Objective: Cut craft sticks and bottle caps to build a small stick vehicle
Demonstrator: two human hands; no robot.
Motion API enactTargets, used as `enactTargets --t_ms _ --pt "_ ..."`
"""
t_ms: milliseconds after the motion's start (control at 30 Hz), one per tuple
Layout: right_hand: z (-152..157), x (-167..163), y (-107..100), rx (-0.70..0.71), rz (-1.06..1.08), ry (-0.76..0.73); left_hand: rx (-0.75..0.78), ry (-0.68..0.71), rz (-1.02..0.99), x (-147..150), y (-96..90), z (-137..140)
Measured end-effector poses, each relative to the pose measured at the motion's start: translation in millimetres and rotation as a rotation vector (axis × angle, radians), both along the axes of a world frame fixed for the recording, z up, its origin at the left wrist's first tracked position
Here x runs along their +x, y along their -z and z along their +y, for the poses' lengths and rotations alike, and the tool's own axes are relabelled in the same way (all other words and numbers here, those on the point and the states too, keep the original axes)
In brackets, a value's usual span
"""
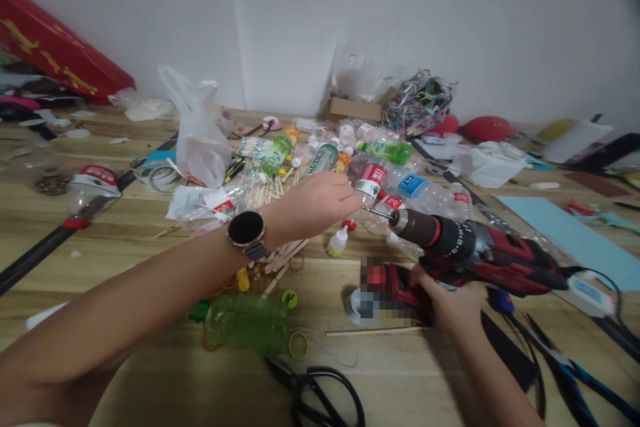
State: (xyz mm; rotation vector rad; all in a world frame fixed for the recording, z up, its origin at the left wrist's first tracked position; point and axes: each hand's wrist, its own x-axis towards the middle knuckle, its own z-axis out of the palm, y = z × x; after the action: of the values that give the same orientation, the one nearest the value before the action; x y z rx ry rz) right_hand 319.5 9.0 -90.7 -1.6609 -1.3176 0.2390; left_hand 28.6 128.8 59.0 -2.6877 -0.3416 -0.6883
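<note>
My right hand (453, 303) is wrapped round the handle of a red and black power drill (480, 250), which points left. A thin metal drill bit (379, 213) sticks out of its chuck. At the tip of that bit is my left hand (325, 197), its fingers curled closed; whatever they hold is hidden behind them. A watch sits on the left wrist. Below the left hand stands a small white glue bottle (338, 242) with a pointed nozzle. A red bottle cap (349, 224) lies just beside the fingers.
Several empty plastic bottles (373, 177) are heaped behind my hands. Wooden sticks (285, 257) lie under my left arm. In front are a green bottle (247, 323), black scissors (320, 393) and blue-handled pliers (570, 367). A white plastic bag (197, 133) stands behind.
</note>
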Motion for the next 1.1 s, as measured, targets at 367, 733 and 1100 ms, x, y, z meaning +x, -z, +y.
enactTargets --t_ms 367,733,1100 --pt "0 1 -4 -0.014 -0.003 -0.038 -0.475 -0.086 0.195 2 -32.9 1" --pt "-4 3 -18 -0.106 0.046 -0.19 -0.343 -0.174 0.379 5 -53.8 -5" --pt "-4 7 -21 -0.129 -0.026 -0.166 0.062 -0.113 0.222 1 -20.6 -18"
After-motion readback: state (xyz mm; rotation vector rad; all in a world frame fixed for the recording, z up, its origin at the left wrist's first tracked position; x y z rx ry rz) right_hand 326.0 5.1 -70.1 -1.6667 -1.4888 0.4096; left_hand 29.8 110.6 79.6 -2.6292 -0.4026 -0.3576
